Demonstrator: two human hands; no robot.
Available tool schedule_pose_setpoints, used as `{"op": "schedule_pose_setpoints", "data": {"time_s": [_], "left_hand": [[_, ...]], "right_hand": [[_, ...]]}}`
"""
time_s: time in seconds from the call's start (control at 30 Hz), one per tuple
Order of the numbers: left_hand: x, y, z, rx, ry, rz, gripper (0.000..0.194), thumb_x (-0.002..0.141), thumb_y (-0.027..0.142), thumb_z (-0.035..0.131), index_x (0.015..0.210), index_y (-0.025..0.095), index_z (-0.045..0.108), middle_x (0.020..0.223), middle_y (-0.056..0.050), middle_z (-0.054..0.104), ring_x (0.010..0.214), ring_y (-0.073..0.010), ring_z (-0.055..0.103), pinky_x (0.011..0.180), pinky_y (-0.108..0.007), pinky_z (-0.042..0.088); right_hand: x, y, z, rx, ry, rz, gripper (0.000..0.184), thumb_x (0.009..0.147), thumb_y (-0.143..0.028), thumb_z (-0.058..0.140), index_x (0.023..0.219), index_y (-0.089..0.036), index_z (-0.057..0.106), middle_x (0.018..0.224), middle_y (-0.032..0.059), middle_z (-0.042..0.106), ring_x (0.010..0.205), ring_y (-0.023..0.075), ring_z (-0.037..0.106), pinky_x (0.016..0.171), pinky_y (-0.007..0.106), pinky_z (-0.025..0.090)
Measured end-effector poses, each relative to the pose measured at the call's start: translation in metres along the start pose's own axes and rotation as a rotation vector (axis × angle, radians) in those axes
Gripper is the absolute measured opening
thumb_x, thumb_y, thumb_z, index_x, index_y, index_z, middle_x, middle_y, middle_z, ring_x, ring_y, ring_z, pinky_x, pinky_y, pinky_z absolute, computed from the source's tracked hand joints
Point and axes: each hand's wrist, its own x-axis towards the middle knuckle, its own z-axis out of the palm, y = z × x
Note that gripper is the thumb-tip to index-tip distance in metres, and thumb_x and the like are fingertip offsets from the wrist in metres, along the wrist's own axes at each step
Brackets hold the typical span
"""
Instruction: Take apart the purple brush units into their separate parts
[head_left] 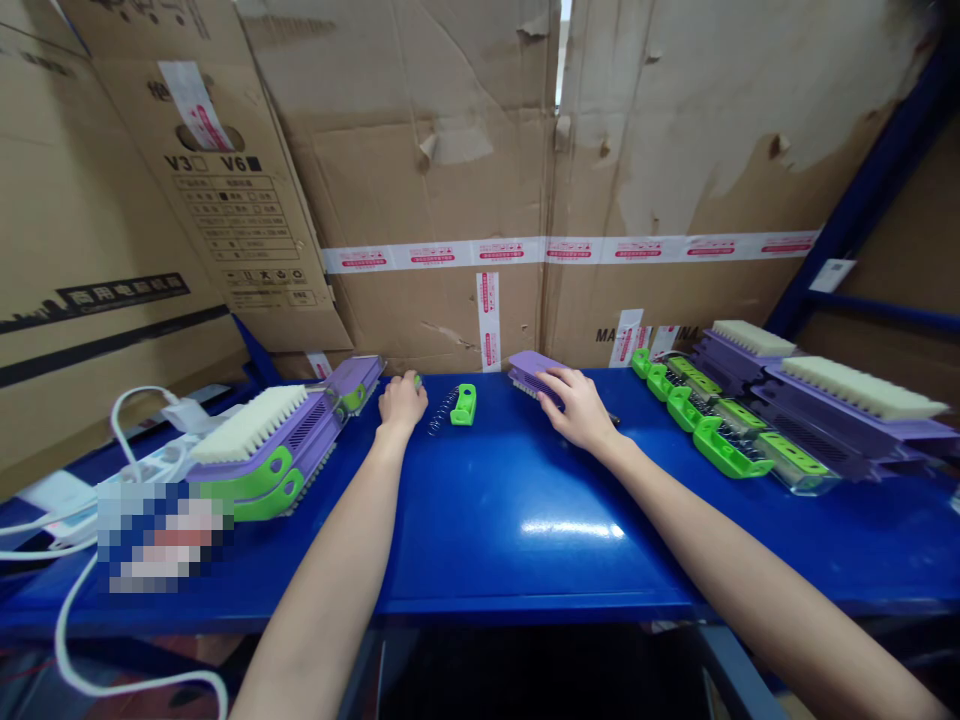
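My left hand (403,403) rests at the back of the blue table, fingers curled round a small piece. Only a bit of green shows beside the fingertips; the rest is hidden. Just right of it lie a metal coil spring (444,411) and a bright green plastic end piece (464,405) with holes. Further right, my right hand (577,408) is closed on the near right end of a purple plastic piece (534,368), fingers on top and thumb at its front side. Pale teeth or bristles run along its lower edge. A dark, thin object (614,419) pokes out beside the wrist.
Purple pieces with cream bristled pads (259,422) and green ends are stacked at left, near a white power strip (142,468) and cables. Rightward stand green end pieces (724,448), springs, clear-and-green parts (795,462) and more purple pieces (847,425). Cardboard (442,190) walls the back.
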Motion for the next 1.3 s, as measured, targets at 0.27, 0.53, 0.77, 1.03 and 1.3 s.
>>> {"op": "schedule_pose_setpoints", "data": {"time_s": [0.27,0.53,0.77,1.03,1.3], "left_hand": [[-0.002,0.006,-0.008,0.018,0.053,-0.16,0.051,0.083,0.037,0.061,0.123,0.01,0.044,0.118,-0.022,0.059,0.108,-0.0318,0.061,0.083,-0.039,0.049],[-0.001,0.004,-0.008,0.067,0.013,-0.097,0.034,0.087,0.035,0.054,0.111,0.012,0.056,0.108,-0.019,0.066,0.102,-0.0333,0.064,0.08,-0.039,0.049],[-0.006,0.009,-0.01,0.054,0.05,-0.039,0.037,0.086,0.028,0.05,0.121,0.018,0.048,0.114,-0.017,0.061,0.096,-0.0312,0.066,0.078,-0.039,0.049],[-0.005,0.005,-0.009,0.09,0.068,-0.029,0.029,0.09,0.025,0.045,0.115,0.016,0.058,0.11,-0.016,0.062,0.101,-0.0305,0.063,0.077,-0.037,0.049],[0.001,-0.001,-0.002,0.131,0.076,-0.073,0.032,0.089,0.017,0.04,0.108,0.015,0.066,0.106,-0.018,0.064,0.101,-0.0297,0.062,0.08,-0.038,0.047]], "right_hand": [[0.001,-0.002,-0.002,-0.014,-0.016,0.016,0.035,0.092,-0.031,0.046,0.122,-0.02,0.06,0.121,0.0127,0.061,0.111,0.0278,0.054,0.09,0.045,0.045],[0.0,-0.001,0.0,-0.008,-0.007,0.007,0.035,0.092,-0.031,0.045,0.122,-0.022,0.06,0.12,0.0128,0.061,0.11,0.0282,0.054,0.091,0.047,0.044],[0.0,-0.001,0.0,0.002,-0.014,0.011,0.037,0.092,-0.032,0.044,0.124,-0.022,0.06,0.121,0.0132,0.061,0.111,0.029,0.053,0.091,0.048,0.045],[0.0,-0.002,0.0,-0.021,-0.02,0.023,0.035,0.092,-0.032,0.046,0.121,-0.02,0.062,0.121,0.0134,0.061,0.111,0.0285,0.054,0.091,0.047,0.045],[-0.001,0.0,0.003,-0.019,-0.023,0.024,0.037,0.092,-0.033,0.044,0.124,-0.022,0.061,0.121,0.0129,0.061,0.111,0.0286,0.054,0.091,0.049,0.044]]}}
